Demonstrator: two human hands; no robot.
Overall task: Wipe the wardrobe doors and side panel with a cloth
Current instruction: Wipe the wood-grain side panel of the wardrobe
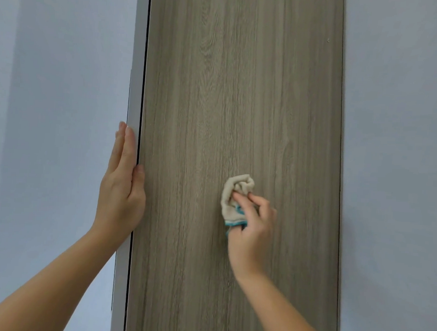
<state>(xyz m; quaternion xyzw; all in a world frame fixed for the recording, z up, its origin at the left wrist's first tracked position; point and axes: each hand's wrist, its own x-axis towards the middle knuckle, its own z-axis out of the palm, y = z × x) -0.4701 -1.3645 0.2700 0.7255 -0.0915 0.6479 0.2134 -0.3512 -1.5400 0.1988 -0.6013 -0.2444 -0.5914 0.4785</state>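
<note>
Pinching cloth (236, 199) in right hand (253, 225), thumb and fingers curled round the wad, just right of centre and below mid-frame. Bunched that way, probably, to make a firm pad for rubbing; pressed against panel (241, 90), the wood-grain face filling the middle of the frame from top to bottom. Further out, at centre left: left hand (121, 185) laid flat, fingers straight and close together, pointing up along pale door edge (136, 85), thumb touching the panel's corner; gripping nothing, likely bracing the body or steadying the door against the push of the wiping. Beyond, wall (52, 80) at both left and right sides of the frame. Counted: two hands, one cloth, one panel, one door edge. Wiping judged underway on the side panel; door fronts not seen from here.
</note>
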